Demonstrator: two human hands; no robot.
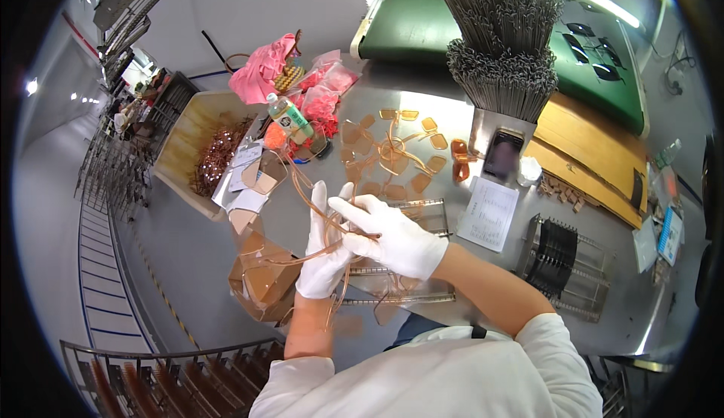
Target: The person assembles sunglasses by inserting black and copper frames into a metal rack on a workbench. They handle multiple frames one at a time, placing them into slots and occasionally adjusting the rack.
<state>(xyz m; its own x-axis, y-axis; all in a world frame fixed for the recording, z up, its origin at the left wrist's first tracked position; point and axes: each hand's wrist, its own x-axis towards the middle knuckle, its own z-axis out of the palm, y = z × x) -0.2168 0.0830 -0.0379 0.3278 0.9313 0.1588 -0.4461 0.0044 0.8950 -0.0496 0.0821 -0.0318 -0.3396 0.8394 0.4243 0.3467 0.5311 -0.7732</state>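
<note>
Glasses frames (320,252), thin and amber-brown, are right up at the two white-gloved hands, with long, skinny strips crossing in front of the left palm and some big clear tan lenses sticking out past that hand's left side. The right hand (400,237) comes in from the side, thumb and fingers bent and pinching at the strips. The left hand (322,260) sits upright with its fingers pretty much stretched out; I can't tell whether it's actually gripping or just propping the strips up.

Just below the hands, partly hidden by them, there's a metal wire rack (434,297). Straight beyond the fingertips is a loose spread of more amber glasses (396,154) on the shiny metal table (486,267), with a pair of orange-brown sunglasses (460,160) off to its right. Further right of the right hand you get a sheet of paper (488,213), a phone (503,154) above it, and another rack holding a stack of curved black pieces (554,260).

Left of the left hand is an open cardboard box (260,282), and past that, up and left, a cream bin (173,139). Beyond the left fingertips stands a tilted bottle (290,119) near some pink cloth (260,71). Way beyond the right hand: a big bundle of wire hooks (505,79) beside a green belt (407,18).
</note>
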